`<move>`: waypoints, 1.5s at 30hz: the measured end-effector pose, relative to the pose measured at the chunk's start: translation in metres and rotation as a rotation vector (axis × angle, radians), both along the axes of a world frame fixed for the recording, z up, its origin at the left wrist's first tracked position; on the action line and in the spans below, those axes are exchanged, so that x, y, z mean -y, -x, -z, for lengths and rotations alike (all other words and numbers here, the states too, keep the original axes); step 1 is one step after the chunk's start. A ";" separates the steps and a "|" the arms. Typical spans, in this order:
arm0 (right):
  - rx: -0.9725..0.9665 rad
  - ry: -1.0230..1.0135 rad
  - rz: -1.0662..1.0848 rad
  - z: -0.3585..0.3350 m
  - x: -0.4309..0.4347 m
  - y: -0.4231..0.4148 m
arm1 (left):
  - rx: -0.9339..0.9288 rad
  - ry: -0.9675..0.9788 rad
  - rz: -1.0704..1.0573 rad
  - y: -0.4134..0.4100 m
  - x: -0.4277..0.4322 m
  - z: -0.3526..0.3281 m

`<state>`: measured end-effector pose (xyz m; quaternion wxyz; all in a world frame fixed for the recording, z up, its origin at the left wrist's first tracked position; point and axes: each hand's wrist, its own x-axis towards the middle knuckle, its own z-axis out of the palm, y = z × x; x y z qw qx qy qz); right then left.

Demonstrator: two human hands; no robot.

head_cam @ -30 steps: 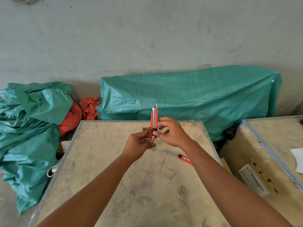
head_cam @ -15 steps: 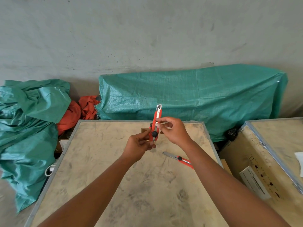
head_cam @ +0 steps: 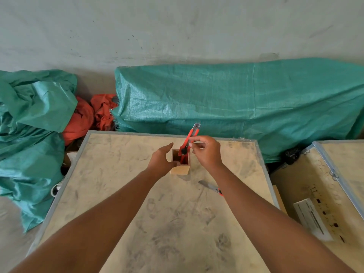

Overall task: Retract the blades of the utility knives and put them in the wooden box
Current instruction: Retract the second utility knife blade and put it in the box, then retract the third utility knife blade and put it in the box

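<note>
A small open wooden box (head_cam: 179, 170) stands on the plywood crate top (head_cam: 118, 194). My right hand (head_cam: 206, 152) pinches a red utility knife (head_cam: 189, 140) that tilts up and right, its lower end inside the box and its blade end on top. My left hand (head_cam: 161, 160) rests against the box's left side with fingers apart, thumb near the front corner. A second red utility knife (head_cam: 210, 187) lies on the crate to the right, its blade extended, partly hidden by my right forearm.
A green tarp-covered bundle (head_cam: 236, 107) runs along the wall behind the crate. Crumpled green tarp (head_cam: 33, 125) and orange cloth (head_cam: 88, 117) lie at the left. A second crate (head_cam: 334, 184) with a white label stands at the right.
My left hand let go of the knife and moved to the box's side. My right hand lowered the knife from mid-air into the box, which was hidden behind the hands before.
</note>
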<state>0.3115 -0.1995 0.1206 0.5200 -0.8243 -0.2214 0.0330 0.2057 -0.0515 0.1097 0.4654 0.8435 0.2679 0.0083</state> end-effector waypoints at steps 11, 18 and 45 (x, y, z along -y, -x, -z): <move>0.138 0.213 -0.100 0.069 -0.028 -0.012 | -0.131 0.021 0.052 -0.031 -0.008 0.061; 0.153 0.233 -0.113 0.081 -0.033 -0.014 | -0.083 0.088 -0.010 -0.030 -0.004 0.066; -0.165 0.400 -0.185 0.090 0.144 -0.012 | 0.079 0.083 -0.162 0.033 0.154 0.084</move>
